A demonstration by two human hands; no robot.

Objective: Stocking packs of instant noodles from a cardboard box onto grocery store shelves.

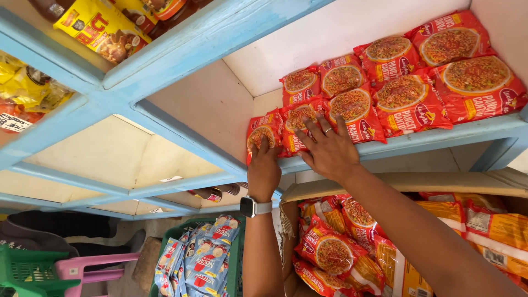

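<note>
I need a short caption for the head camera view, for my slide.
Both hands, left hand and right hand, press red noodle packets into a row on a light-blue shelf, above an open carton of more.

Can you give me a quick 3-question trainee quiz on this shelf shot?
1. True or false: the left hand rests on the leftmost red noodle packet in the row on the blue shelf.
2. Which hand wears a ring?
A. the left hand
B. the right hand
C. neither
3. Fill in: the smartwatch sits on the ___ wrist.

Key
1. True.
2. B: the ring shows on a finger of the right hand, which lies flat across the packets.
3. Left.
</note>
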